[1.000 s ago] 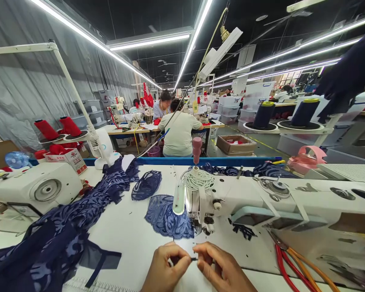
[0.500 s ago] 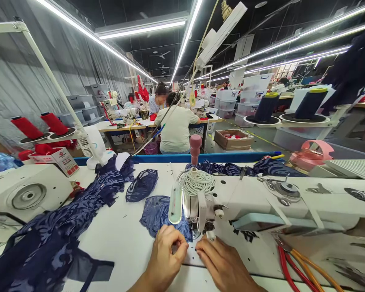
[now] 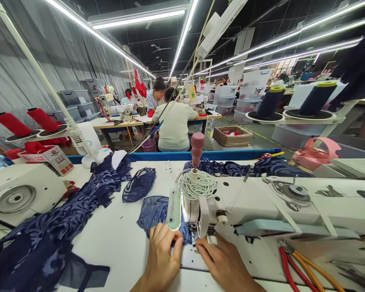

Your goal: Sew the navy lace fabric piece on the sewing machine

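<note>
Both hands sit right under the needle head (image 3: 200, 221) of the sewing machine (image 3: 261, 202). My left hand (image 3: 162, 253) is curled, fingertips pinching something small at the edge of the blue lace piece (image 3: 153, 211); what exactly, I cannot tell. The right hand (image 3: 222, 261) lies flatter, fingers pointing in at the presser foot, grasp not visible. The risk, as I read it: fingertips this near the needle get stabbed if the machine starts. The loose lace could also bunch under the foot, and the big lace heap (image 3: 48, 235) could drag the work sideways.
</note>
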The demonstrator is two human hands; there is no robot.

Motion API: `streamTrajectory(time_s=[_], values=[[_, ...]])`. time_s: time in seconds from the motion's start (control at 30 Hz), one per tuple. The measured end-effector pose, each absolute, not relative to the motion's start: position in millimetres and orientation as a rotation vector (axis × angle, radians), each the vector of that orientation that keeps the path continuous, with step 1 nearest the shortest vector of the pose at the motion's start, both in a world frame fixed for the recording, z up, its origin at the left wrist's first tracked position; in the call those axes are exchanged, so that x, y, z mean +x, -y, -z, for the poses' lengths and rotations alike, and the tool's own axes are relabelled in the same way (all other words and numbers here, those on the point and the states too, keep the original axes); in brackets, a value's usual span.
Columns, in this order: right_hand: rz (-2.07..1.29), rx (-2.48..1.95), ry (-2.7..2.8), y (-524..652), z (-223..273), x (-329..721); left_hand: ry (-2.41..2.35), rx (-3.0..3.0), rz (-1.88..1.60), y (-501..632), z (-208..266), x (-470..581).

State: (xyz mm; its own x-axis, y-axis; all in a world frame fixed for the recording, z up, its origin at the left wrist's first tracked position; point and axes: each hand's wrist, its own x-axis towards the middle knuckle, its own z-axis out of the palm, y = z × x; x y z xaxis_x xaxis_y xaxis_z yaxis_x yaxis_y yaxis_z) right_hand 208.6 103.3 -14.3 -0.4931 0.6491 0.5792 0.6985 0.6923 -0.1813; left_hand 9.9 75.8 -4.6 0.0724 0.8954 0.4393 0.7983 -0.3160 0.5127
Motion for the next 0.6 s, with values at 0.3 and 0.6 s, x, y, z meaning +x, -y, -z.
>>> streamTrajectory(time_s=[0.3, 0.6], values=[[0.194, -1.009, 2.305, -97.5, 22.9, 207.9, -1.636, 2.28, -0.995, -72.1, 4.6, 15.8], [0.052, -1.01, 2.359, -106.0, 21.3, 209.1, -1.676, 2.229, -0.988, -72.8, 7.9, 15.6]])
